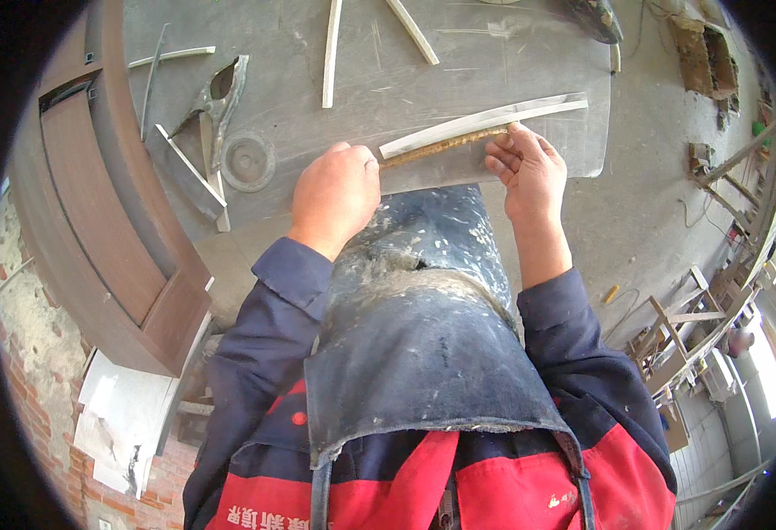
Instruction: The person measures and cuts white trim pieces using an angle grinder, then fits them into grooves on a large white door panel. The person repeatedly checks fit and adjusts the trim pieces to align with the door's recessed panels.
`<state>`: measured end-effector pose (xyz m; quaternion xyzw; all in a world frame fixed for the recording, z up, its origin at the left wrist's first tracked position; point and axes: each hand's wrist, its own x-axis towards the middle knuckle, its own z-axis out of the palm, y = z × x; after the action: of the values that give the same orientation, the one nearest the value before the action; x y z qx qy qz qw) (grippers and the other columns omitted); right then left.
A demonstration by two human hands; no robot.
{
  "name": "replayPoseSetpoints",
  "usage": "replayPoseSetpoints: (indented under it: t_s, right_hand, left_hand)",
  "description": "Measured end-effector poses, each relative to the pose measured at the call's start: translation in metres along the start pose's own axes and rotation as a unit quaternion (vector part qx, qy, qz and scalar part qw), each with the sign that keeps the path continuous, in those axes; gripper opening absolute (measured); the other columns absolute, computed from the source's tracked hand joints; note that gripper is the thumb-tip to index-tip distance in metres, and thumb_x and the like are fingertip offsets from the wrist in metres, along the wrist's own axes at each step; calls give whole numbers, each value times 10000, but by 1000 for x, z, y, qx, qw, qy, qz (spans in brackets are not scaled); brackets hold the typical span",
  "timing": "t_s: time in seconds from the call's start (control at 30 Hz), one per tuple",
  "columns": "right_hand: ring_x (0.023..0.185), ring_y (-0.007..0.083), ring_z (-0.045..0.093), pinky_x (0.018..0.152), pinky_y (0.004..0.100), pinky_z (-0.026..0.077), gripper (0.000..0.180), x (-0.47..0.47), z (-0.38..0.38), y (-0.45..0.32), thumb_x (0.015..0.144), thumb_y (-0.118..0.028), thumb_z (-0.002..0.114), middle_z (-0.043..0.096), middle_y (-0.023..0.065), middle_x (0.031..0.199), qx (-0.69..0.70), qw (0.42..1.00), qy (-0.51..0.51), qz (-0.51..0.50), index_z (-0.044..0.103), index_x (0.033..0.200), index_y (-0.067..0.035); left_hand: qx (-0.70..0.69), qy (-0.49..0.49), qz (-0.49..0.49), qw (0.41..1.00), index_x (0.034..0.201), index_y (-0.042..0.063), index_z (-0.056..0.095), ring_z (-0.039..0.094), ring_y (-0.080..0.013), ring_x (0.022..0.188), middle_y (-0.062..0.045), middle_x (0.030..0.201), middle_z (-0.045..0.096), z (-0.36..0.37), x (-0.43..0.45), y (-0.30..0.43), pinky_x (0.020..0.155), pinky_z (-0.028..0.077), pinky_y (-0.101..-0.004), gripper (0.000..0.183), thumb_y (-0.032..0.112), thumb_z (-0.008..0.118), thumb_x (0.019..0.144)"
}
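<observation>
Low over the near edge of a grey worktable, a thin brown-yellow strip [447, 144] with dark marks runs between my hands. My left hand [338, 192] is closed in a fist around its left end. At the other end, my right hand [527, 162] pinches the strip between thumb and fingertips, the other fingers curled. Just beyond the strip, and almost parallel to it, lies a narrow grey board piece [487, 122] with a pale edge. Whether strip and board touch is unclear.
The worktable [401, 79] also bears loose pale strips [332, 53], a large spring clamp [221, 106], a round grey disc [248, 160] and an offcut [186, 173]. Brown panelled boards [109, 199] stand at left against a brick wall. Wooden frames [686, 311] stand at right.
</observation>
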<state>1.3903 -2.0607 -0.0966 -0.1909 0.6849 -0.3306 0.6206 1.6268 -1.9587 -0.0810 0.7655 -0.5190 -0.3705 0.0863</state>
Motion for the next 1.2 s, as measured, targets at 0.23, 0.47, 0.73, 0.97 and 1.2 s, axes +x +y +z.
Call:
replayPoseSetpoints:
  t_s: [0.23, 0.47, 0.73, 0.97, 1.2]
  right_hand:
    - [817, 233, 755, 682, 322, 650, 234, 0, 3, 2, 1010, -170, 751, 715, 121, 934, 4, 1000, 3, 1, 688, 1081, 43]
    - [828, 235, 767, 700, 326, 661, 267, -1, 3, 2, 1003, -171, 761, 742, 156, 966, 0, 1000, -4, -3, 691, 1114, 62]
    - [833, 236, 772, 702, 323, 659, 269, 0, 5, 4, 1001, -161, 756, 752, 166, 984, 2, 1000, -8, -5, 687, 1125, 67]
    - [830, 237, 773, 700, 324, 658, 259, 0, 6, 4, 1002, -157, 752, 752, 166, 972, 5, 1000, -8, 2, 690, 1116, 67]
    - [827, 240, 774, 698, 325, 658, 254, 1, 8, 4, 1008, -158, 747, 751, 163, 962, 3, 1000, -4, 0, 695, 1111, 68]
  left_hand:
    - [6, 20, 0, 1000, 923, 33, 691, 697, -418, 918, -185, 952, 711, 5, -1, -2, 806, 551, -543, 200, 213, 634, 986]
    - [28, 12, -2, 1000, 916, 32, 696, 703, -428, 903, -199, 946, 718, 5, 0, -3, 795, 555, -545, 216, 230, 642, 984]
    - [53, -7, -46, 998, 915, 65, 720, 714, -409, 929, -183, 962, 745, 2, 4, 3, 792, 557, -522, 233, 286, 684, 978]
    - [62, -9, -50, 997, 906, 63, 721, 717, -410, 926, -175, 951, 750, 1, 5, 5, 796, 557, -525, 240, 290, 690, 975]
    - [72, -15, -60, 995, 879, 65, 727, 720, -413, 902, -179, 919, 750, 0, 8, 6, 786, 562, -522, 250, 298, 695, 963]
